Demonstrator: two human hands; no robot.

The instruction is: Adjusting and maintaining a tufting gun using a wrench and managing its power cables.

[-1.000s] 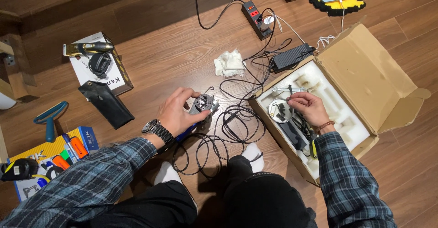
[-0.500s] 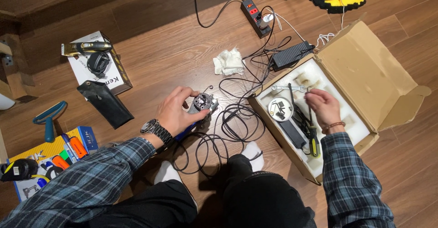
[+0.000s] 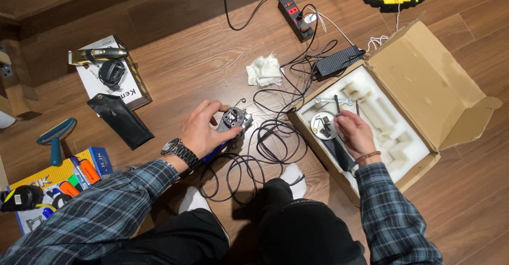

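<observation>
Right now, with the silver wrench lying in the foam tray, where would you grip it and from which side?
Grip the silver wrench at its bare left shank, from above. It lies flat across the foam tray, and a dark rod crosses its middle, beside the right hand.

At the centre of the frame I see my left hand closed around a small power tool with a grey metal head, resting on the wooden floor amid tangled black cable. At right, my right hand reaches into an open cardboard box lined with white foam, fingertips at a round metal part. A white rag lies above centre, a power strip near the top edge.
</observation>
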